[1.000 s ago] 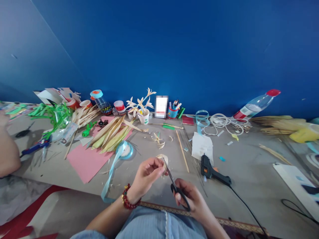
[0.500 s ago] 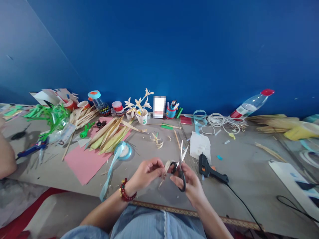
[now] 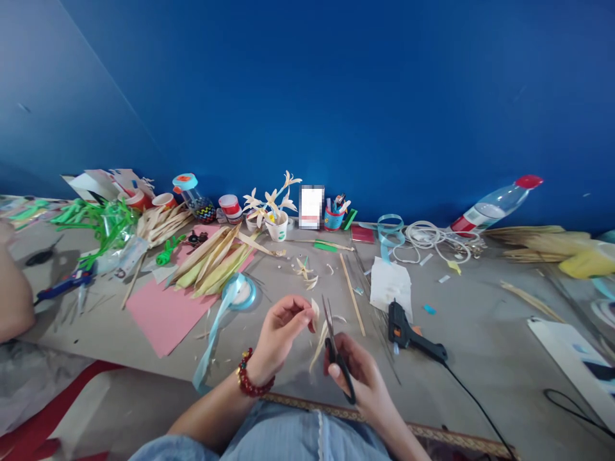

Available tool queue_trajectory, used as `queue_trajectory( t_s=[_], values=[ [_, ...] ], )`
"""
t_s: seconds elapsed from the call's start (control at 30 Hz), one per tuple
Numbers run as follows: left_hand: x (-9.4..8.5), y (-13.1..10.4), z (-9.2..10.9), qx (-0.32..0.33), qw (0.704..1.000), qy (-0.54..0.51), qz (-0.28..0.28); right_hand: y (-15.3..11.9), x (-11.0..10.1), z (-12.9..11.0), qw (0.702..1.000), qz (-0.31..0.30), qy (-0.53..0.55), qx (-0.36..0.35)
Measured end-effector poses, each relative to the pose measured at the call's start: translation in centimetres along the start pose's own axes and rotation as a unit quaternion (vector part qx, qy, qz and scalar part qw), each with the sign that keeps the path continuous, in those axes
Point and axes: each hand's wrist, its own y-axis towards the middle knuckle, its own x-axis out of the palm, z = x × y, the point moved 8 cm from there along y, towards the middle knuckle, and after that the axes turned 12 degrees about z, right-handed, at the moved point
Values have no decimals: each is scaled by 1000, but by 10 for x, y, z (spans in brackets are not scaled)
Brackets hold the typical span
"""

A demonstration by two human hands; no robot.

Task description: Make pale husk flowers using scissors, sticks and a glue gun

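Observation:
Between the thumb and fingers of my left hand (image 3: 287, 326) is a small pale husk piece (image 3: 315, 314). My right hand (image 3: 358, 371) grips black-handled scissors (image 3: 340, 371), their narrow blades pointing up and away beside the left fingertips. A curled pale strip (image 3: 319, 347) shows between the two hands, by the right fingers; what supports it I cannot tell. Beyond the hands, a small husk flower (image 3: 302, 267) lies on the grey table. White cups with pale husk flowers (image 3: 277, 227) stand near the wall.
A black glue gun (image 3: 416, 336) with a cord lies at right, beside white paper (image 3: 391, 288). Left are a blue ribbon roll (image 3: 240, 292), husks (image 3: 211, 262) and pink paper (image 3: 163, 317). A bottle (image 3: 494, 208) leans at the back right. Another person's arm (image 3: 14, 282) rests far left.
My hands have moved apart a little. The scissors have turned and their blades are closer together, pointing up. The pale husk piece now stands upright in my left fingers.

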Motion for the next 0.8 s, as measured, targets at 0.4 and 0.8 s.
queue_trajectory(
  t_s=[0.4, 0.8],
  values=[
    [9, -7, -2, 10, 1000, -11, 17, -3, 9, -4, 999, -6, 20, 26],
    [11, -9, 0, 24, 999, 36, 33, -4, 8, 0, 998, 7, 33, 46]
  ],
)
